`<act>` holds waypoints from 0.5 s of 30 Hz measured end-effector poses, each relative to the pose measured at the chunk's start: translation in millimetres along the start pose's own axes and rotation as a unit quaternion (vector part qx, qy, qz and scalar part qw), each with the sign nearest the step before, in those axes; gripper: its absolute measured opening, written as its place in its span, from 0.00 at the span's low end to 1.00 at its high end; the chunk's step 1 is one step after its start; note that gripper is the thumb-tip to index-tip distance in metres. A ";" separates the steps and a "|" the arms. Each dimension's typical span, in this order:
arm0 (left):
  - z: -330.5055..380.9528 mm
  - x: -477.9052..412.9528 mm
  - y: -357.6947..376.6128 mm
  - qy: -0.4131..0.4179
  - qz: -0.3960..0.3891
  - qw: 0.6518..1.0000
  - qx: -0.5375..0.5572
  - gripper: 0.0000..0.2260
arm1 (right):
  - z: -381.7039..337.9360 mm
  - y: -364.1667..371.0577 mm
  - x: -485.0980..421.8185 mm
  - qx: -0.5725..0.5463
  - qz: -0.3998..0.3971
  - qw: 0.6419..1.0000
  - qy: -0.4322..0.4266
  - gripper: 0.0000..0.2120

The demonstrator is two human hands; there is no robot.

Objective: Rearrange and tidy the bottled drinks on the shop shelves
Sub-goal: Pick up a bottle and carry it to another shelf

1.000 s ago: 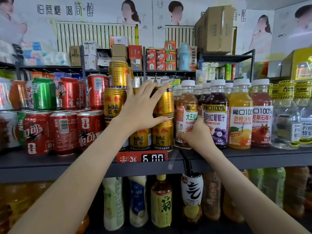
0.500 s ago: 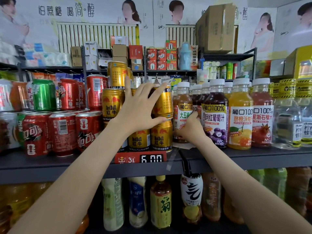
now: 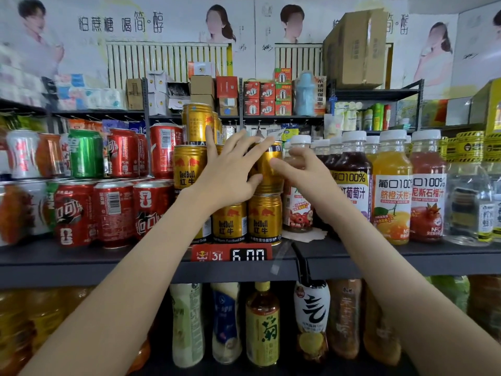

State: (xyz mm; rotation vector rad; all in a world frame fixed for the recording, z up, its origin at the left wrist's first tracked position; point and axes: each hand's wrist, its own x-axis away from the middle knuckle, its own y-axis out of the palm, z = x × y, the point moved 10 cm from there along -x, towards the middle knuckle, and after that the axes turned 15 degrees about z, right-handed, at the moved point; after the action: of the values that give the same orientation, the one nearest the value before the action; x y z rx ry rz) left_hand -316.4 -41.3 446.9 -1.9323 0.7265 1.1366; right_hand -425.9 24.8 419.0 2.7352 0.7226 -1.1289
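Observation:
Gold Red Bull cans [image 3: 264,218] stand stacked in tiers at the middle of the grey shelf [image 3: 108,264]. My left hand [image 3: 230,169] lies flat against the upper cans with its fingers spread, holding nothing. Right of the stack stands a white-capped juice bottle [image 3: 296,210] with a red fruit label. My right hand [image 3: 303,169] is curled round its shoulder, thumb by the neck and fingertips reaching the neighbouring upper gold can [image 3: 269,169]. Beside it stand a dark grape juice bottle [image 3: 352,169], an orange juice bottle [image 3: 391,191] and a red pomegranate juice bottle [image 3: 427,191].
Red cola cans [image 3: 113,213] and a green can [image 3: 85,153] are stacked at the left. Clear bottles [image 3: 471,202] stand at the far right. A red price tag [image 3: 231,255] hangs on the shelf edge. Tea and drink bottles [image 3: 261,327] fill the shelf below.
My right hand has slid up from the bottle's lower part to its shoulder. The bottle now stands closer against the gold cans. My left hand stays on the cans.

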 end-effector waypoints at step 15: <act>-35.3 26.0 -10.4 -0.070 0.045 0.995 -0.048 0.30 | 9.6 21.6 -0.1 0.064 0.019 0.997 -0.029 0.25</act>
State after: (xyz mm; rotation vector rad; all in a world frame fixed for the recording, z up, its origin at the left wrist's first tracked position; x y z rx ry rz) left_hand -280.8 -67.4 437.9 -1.8919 0.7013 1.3694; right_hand -422.1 3.2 410.2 2.7930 0.6094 -1.2849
